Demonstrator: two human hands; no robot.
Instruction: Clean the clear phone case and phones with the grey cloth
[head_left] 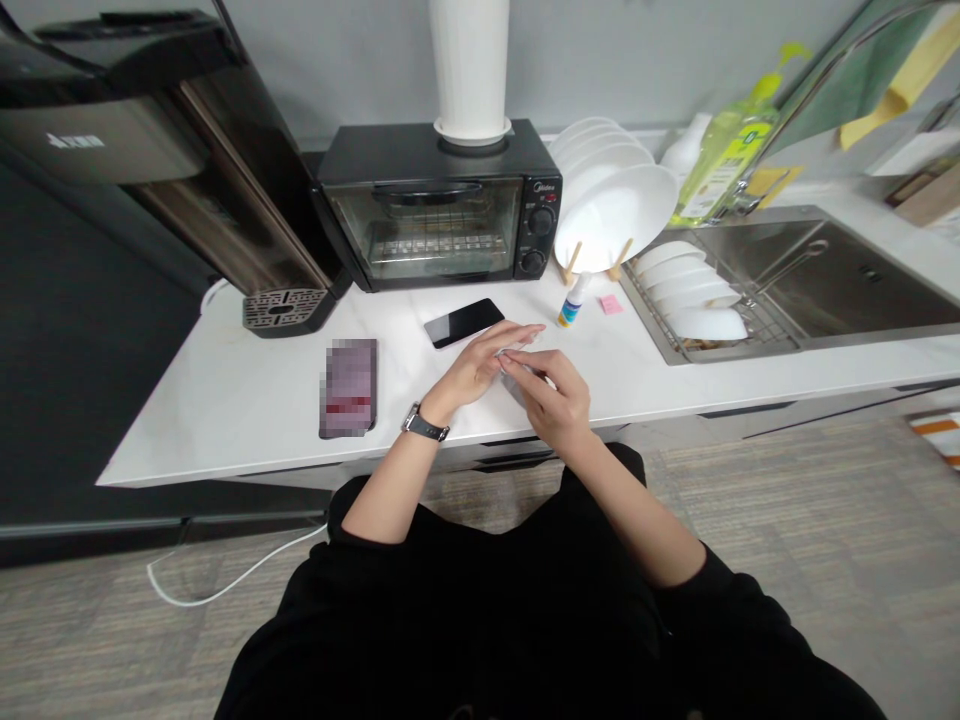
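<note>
Above the counter's front edge, my left hand [478, 366] and my right hand [556, 398] meet. The left fingers reach straight out to the right, seemingly along a thin, clear or whitish item that I cannot make out. My right thumb and forefinger pinch together beside the left thumb, and a bit of white shows by the right fingers. Just behind the hands lies a black smartphone [463, 323], flat on the counter. A small spray bottle [573, 303] with a blue and yellow label stands upright farther right, near a pink sticky note [611, 304].
A blurred-out flat rectangular item [349, 388] lies left on the white counter [225, 420]. Behind stand a drinks machine [225, 170], a toaster oven [442, 230] topped by a white cylinder [471, 75], and racked plates [619, 215]. Bowls [686, 285] sit by the sink [862, 270].
</note>
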